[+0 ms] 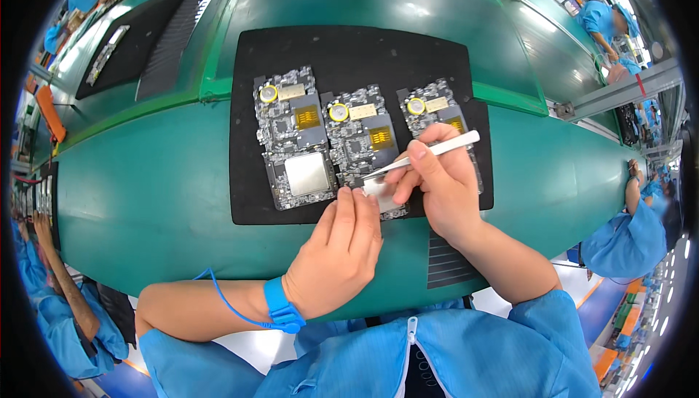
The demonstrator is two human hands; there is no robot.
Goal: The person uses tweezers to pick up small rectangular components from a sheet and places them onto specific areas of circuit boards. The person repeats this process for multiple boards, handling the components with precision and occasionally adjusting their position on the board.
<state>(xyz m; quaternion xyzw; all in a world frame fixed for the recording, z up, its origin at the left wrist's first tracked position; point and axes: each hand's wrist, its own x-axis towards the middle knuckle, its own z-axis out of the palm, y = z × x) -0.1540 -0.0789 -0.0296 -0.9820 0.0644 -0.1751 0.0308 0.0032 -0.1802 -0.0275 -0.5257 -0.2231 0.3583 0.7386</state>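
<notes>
Three circuit boards lie on a black mat point(349, 56): the left board point(280, 132), the middle board point(357, 136) and the right board point(437, 96), partly covered by my right hand. Each shows a round yellow-rimmed coin cell and a gold-coloured patch. My right hand point(444, 187) is closed round white-handled tweezers point(444, 147), whose dark tips reach the middle board beside its silver metal plate point(386, 198). My left hand point(338, 245) has its fingers pressed together, fingertips on the lower left of the middle board; its thumb is hidden. A blue wrist strap point(280, 303) circles my left wrist.
A green tabletop point(153, 194) surrounds the mat. Raised green edging point(510, 96) runs behind it. A dark striped pad point(448, 263) lies under my right forearm. Another black mat point(138, 41) with a narrow board is at far left. Co-workers in blue sit along both sides.
</notes>
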